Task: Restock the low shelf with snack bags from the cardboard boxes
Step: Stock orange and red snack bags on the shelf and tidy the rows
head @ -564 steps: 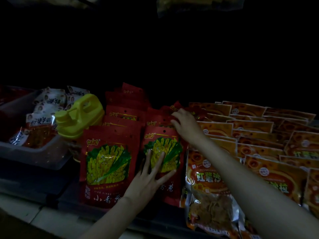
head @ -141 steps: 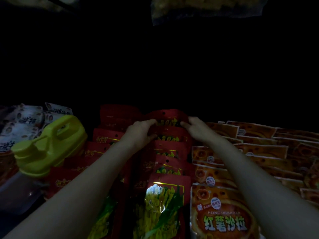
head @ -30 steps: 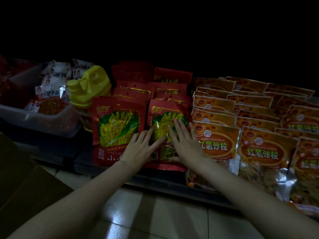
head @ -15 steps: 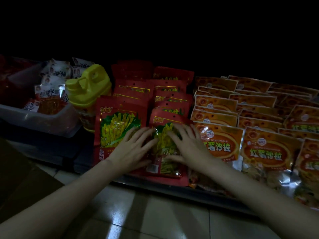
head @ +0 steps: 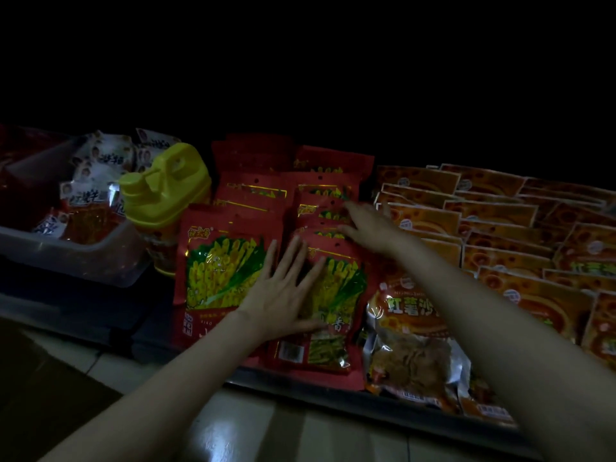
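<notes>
1. The fingers (head: 301, 258) of the left hand (head: 283, 295) were straight and spread wide, pressed flat on the front red foil snack bag printed with yellow sticks and green leaves (head: 333, 295), gripping nothing.
2. The fingers (head: 348, 230) of the right hand (head: 368, 226) were stretched out and only slightly bent, their tips touching the red bags stacked farther back in the same row (head: 320, 201); nothing was pinched or held between them.
3. The dark low shelf (head: 150, 341) ran the whole width of the view, its front edge just above a pale glossy tiled floor (head: 266, 431).
4. The field of orange foil snack bags with red and yellow lettering (head: 500, 235) covered the right part of the shelf in overlapping rows, lying just right of the right hand and under its forearm.
5. The red bags lay in two overlapping rows in the middle; a second front red bag with the same yellow-stick print (head: 220, 271) lay just left of the left hand, its right edge under that hand's outer fingers.
6. A translucent grey plastic bin (head: 76, 258) stood at the left end, holding small white-and-red snack packets (head: 96, 168).
7. A yellow plastic jug-shaped lid on a clear jar (head: 166, 191) stood between the bin and the red bags.
8. A brown cardboard flap (head: 50, 388) showed dimly at the lower left.
9. The room behind the shelf was too dark to make out.
</notes>
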The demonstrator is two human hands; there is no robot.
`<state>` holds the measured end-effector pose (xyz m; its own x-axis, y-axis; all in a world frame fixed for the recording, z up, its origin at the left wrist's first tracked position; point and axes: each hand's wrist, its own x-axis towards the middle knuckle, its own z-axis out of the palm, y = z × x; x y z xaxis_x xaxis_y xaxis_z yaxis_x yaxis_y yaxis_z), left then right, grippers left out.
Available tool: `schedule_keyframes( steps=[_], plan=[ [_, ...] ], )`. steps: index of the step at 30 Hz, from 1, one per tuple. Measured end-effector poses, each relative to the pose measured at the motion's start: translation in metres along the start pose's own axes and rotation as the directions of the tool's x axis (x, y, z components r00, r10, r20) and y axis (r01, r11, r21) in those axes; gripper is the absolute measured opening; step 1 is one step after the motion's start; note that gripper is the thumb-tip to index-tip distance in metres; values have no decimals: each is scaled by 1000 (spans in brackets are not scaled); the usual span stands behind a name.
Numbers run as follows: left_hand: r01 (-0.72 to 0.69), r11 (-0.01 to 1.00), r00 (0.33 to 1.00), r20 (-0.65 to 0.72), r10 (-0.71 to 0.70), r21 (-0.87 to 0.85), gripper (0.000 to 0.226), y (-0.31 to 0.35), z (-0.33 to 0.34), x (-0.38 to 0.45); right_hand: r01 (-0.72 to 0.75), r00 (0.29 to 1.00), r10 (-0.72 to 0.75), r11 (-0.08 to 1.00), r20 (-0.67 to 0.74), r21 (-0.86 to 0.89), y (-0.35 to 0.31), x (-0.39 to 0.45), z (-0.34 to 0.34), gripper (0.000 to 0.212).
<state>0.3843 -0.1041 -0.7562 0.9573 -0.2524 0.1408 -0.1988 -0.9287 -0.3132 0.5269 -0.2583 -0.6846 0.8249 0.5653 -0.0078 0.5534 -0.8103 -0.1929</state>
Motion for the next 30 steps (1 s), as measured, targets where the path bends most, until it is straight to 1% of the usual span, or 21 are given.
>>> schedule_keyframes(
  steps=[1,3,4,7,9,10,11,12,13,14,15,16,18,19,21,23,24,26,28,29,30],
  plan=[
    [-38,999,999,10,38,-16,106,6,0,-3,19,1000,-18,999,-16,38,2,3,-3,40],
    [-118,993,993,-4,118,18,109,9,6,-10,51,998,-45,989,-46,138,8,5,-9,30],
    [-126,992,992,-16,126,22,111,9,10,-13,68,997,-62,984,-38,167,12,4,-13,27],
    [-109,994,994,-12,109,13,111,14,4,-20,113,993,-116,990,26,87,23,-7,-19,27],
    [-113,994,993,15,114,-5,114,17,7,-23,102,995,-102,995,16,22,25,-11,-19,29],
    [-105,994,991,85,106,-20,116,17,6,-25,92,996,-92,996,1,14,24,-13,-18,29],
    [-85,994,986,139,93,-64,117,18,4,-26,82,997,-82,996,8,39,22,-15,-19,31],
    [-78,994,984,156,89,-78,118,18,2,-26,57,997,-62,993,44,102,19,-17,-22,35],
    [-64,996,980,183,73,-57,120,18,0,-27,22,993,-41,985,111,170,16,-19,-26,43],
    [-66,997,982,174,72,-36,120,17,-1,-28,-16,981,-26,978,195,210,13,-23,-29,53],
    [-71,997,985,154,73,-22,118,17,-2,-28,-27,965,-26,980,261,198,10,-27,-32,65],
    [-81,997,982,169,82,-12,115,17,-1,-28,-4,958,-32,992,286,124,8,-31,-32,73],
    [-86,996,987,135,85,-4,110,14,-7,-25,65,965,-60,998,253,-13,7,-36,-30,78],
    [-93,996,988,121,92,1,106,11,-10,-22,81,969,-75,997,235,-16,7,-37,-27,78],
    [-69,995,981,175,80,-72,91,8,-11,-14,110,974,-111,994,195,20,11,-38,-22,78],
    [-61,994,989,126,73,-95,80,6,-15,0,137,979,-137,990,150,8,15,-37,-17,77],
    [-33,995,994,102,43,-94,78,7,-19,8,137,983,-138,990,121,22,16,-35,-14,75],
    [26,997,994,111,-17,-79,76,11,-27,26,138,989,-141,989,48,59,17,-28,-9,69],
    [69,994,984,171,-53,-85,76,13,-30,41,138,988,-140,990,-59,-33,16,-17,-7,64],
    [89,991,981,181,-70,-98,76,13,-32,49,115,987,-123,990,-103,-76,16,-10,-7,63],
    [99,990,982,170,-81,-102,77,13,-33,56,72,988,-81,995,-133,-71,16,-3,-9,64]
  ],
)
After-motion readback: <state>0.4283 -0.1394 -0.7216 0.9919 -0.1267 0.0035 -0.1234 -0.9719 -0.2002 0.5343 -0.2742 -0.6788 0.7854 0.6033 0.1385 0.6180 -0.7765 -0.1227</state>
